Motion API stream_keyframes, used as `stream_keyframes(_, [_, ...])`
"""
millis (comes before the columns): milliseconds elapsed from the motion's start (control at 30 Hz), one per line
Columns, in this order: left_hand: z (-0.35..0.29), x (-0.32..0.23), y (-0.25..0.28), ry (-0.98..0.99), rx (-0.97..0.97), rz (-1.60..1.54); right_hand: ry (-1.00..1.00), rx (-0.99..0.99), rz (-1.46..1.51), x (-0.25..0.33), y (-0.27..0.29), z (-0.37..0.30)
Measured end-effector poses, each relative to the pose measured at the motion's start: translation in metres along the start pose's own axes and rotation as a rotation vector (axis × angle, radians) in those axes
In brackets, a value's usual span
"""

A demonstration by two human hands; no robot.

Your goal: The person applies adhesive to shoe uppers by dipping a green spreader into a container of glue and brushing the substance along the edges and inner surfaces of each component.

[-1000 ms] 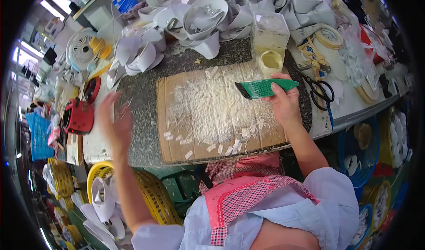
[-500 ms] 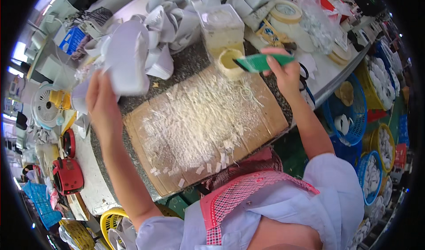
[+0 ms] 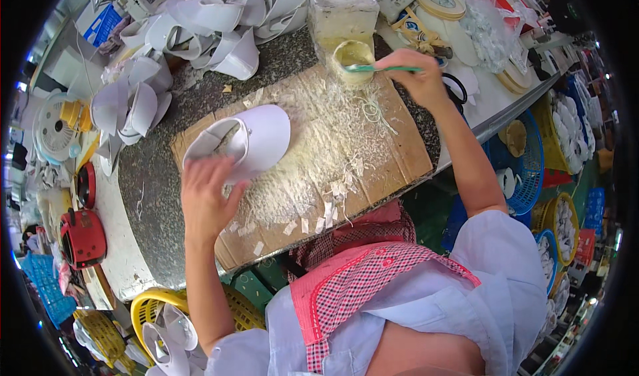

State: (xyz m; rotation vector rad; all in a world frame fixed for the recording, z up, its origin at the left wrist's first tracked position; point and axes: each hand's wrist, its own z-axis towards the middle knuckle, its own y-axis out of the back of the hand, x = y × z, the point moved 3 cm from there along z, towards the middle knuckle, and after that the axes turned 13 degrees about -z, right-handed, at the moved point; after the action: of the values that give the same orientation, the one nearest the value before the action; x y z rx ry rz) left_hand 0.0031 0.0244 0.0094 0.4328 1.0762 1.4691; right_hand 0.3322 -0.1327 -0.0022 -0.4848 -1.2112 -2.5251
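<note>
A white sun visor cap lies on the glue-crusted cardboard sheet, its brim toward the right and its band toward the left. My left hand is at the near side of the band, thumb and fingers spread; the fingertips overlap the band and are slightly blurred. My right hand grips a green brush, seen edge-on. The brush's tip reaches into the cream-coated pot at the cardboard's far edge, so its bristles are hidden.
A clear box stands behind the pot. White visors heap up at the far left, with several more nearer. Black-handled scissors lie beside my right wrist. Paper scraps litter the cardboard's near edge. A yellow basket stands below the table.
My left hand has brought the visor from above the far left down onto the cardboard, and its fingers have spread. The green brush has turned edge-on, its tip now over the pot's mouth.
</note>
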Motion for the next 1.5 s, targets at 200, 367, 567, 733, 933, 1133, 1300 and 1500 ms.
stream_keyframes(200, [-0.002,-0.026,-0.017,0.280,0.384,-0.291,-0.531,-0.192,0.365,0.005,0.011,-0.019])
stream_keyframes(367, [0.000,-0.037,-0.036,0.267,0.538,-0.183,-0.290,0.326,0.514,0.083,-0.082,0.003])
stream_keyframes(567, [0.003,-0.035,-0.032,0.083,0.442,-0.261,-0.281,0.203,0.623,0.069,-0.100,0.000])
stream_keyframes(733, [0.003,-0.032,-0.035,0.154,0.558,-0.352,-0.209,0.273,0.579,0.072,-0.093,0.008])
stream_keyframes(933, [0.004,-0.028,-0.041,0.176,0.548,-0.409,-0.098,0.143,0.443,0.052,-0.100,-0.018])
stream_keyframes(1133, [0.005,-0.033,-0.030,0.252,0.599,-0.360,-0.324,-0.049,0.536,0.067,-0.046,-0.025])
stream_keyframes(1300, [0.010,-0.044,-0.027,0.384,0.567,-0.504,-0.292,-0.256,-0.123,-0.019,-0.017,0.011])
stream_keyframes(1500, [0.009,-0.040,-0.017,0.873,0.046,-1.050,-0.151,-0.152,0.081,-0.024,0.004,0.007])
